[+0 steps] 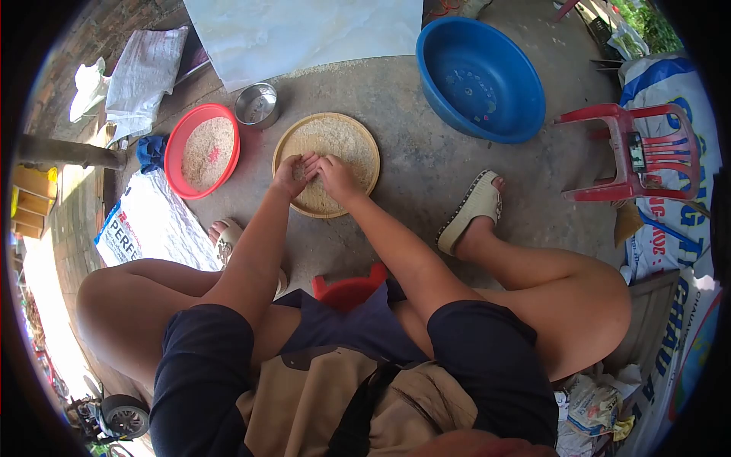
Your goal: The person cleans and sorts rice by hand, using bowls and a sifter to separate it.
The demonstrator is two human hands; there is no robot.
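Note:
A round, shallow woven bamboo tray (pixel 280 161) with pale rice grains (pixel 335 137) spread in it lies on the floor ahead of me. Over its middle my left hand (pixel 295 175) is turned palm up, fingers stretched out; any grains on the palm are too small to make out. My right hand (pixel 339 181) meets it from the right, its fingertips pinched together at the left fingers. What the pinch holds, if anything, is hidden.
Left of the tray stand a red basin (pixel 171 156) of grain and a steel bowl (pixel 257 105). A large blue basin (pixel 483 84) sits at the back right, near a red plastic chair (pixel 632 152). Printed sacks (pixel 148 221) lie at both sides.

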